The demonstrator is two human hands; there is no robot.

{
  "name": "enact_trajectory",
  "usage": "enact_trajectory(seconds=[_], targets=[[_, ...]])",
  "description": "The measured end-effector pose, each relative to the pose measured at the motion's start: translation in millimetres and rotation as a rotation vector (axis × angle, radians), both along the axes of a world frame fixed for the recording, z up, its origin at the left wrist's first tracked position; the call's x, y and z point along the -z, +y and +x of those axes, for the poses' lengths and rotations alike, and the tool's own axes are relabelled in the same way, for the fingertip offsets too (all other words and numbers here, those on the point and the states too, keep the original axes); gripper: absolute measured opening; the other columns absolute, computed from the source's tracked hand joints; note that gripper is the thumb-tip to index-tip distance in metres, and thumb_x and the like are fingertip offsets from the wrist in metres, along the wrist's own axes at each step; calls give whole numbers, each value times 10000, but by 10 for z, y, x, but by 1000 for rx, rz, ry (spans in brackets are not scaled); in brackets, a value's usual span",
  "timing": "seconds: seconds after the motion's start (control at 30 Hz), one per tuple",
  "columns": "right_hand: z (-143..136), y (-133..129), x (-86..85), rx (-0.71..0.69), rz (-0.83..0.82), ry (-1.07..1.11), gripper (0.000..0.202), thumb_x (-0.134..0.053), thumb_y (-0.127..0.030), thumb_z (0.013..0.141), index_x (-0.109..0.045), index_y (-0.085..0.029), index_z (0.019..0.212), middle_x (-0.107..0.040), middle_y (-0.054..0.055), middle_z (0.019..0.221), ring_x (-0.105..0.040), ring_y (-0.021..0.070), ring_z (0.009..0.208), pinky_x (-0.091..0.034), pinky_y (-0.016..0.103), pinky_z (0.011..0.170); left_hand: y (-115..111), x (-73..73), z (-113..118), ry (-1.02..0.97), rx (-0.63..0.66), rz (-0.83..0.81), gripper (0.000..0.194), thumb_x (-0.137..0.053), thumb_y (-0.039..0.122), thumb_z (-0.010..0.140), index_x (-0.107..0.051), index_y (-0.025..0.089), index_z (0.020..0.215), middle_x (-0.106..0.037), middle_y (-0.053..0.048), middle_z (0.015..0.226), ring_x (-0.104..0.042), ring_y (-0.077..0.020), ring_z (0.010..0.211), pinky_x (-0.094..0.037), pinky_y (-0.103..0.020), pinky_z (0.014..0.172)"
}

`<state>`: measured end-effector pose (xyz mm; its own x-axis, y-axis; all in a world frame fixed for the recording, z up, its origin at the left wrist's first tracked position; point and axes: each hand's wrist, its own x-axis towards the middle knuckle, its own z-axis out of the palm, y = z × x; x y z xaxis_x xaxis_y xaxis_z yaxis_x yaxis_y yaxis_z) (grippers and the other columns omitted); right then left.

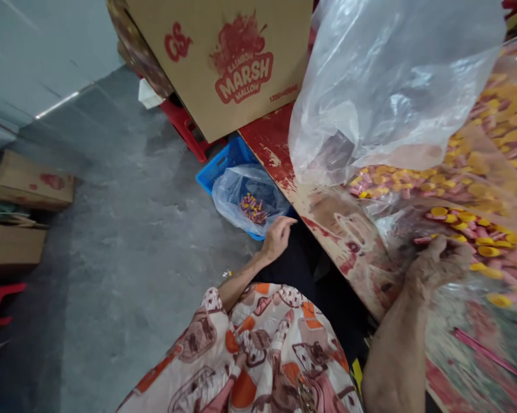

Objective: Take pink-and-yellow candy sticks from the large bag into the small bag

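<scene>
On the right side, we have one worktop [340, 223] with red paint that is worn in patches. Our right hand [443, 261] is down in the near pile of pink and yellow bits [488, 250]. Its fingers are bent and touch the bits, but we cannot tell if they pinch any. There are too many bits for us to count. More of them lie behind, in and under thin clear plastic [490, 166].

Our left hand [279, 236] is over by the edge of the worktop, just beside one clear bag [228, 201]. Its fingers are bent and close together, so it looks narrow. We cannot tell if something small is in it. The clear bag sits in one blue basket [224, 163], down low, and has one small heap of pink and yellow bits [253, 208] inside.

We see one big cloudy bag [396, 80] on the worktop, and one big brown box [241, 63] next to it that says MARSH MALLOW in red. One thin pink strip [493, 355] lies at the near right. Across the grey floor [125, 229], on the left, we count two brown boxes [11, 244] and part of one red stool [0, 304].
</scene>
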<state>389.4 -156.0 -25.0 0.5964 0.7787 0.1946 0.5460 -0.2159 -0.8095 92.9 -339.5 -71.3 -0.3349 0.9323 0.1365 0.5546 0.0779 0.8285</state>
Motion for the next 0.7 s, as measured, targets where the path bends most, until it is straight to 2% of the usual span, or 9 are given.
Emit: enact_trajectory(seconds=[0.13,0.23,0.4,0.57,0.7], targets=[[-62,10,-79,22,-17,38,410,-642,-361,813,-267,-345,647,-379,35,604,-601,341,655,-478,567,754,-22,-130,438,-65,375,-4,342,-506,162,1149,-842,191,1209,-824,-130,1229,-810,-228,1150,-663,-353,1087],[-105,1,-139,26,-52,48,431,-649,-314,815,-267,-339,617,-354,21,583,-599,334,642,-475,572,776,-78,-191,606,-110,485,-42,348,-517,160,1144,-860,192,1197,-835,-120,1222,-822,-215,1131,-659,-318,1074],[-116,-22,-146,26,-28,14,416,-614,-325,846,-273,-353,609,-345,19,616,-596,346,673,-486,593,815,-238,-210,658,-185,504,-60,345,-527,117,1130,-864,173,1176,-830,-111,1150,-797,-181,983,-630,-271,942],[-159,-28,-213,56,-131,12,385,-553,-289,899,-257,-371,667,-384,57,653,-650,399,800,-484,631,904,-311,-314,609,-242,439,-69,325,-540,99,1110,-858,166,1132,-812,-101,1113,-773,-178,952,-639,-290,961],[-140,-170,-349,8,-108,9,391,-551,-352,909,-263,-367,645,-415,91,640,-642,417,784,-440,652,859,-303,-398,610,-286,375,-103,296,-587,63,1066,-863,168,1076,-806,-91,1079,-764,-180,930,-645,-296,953]])
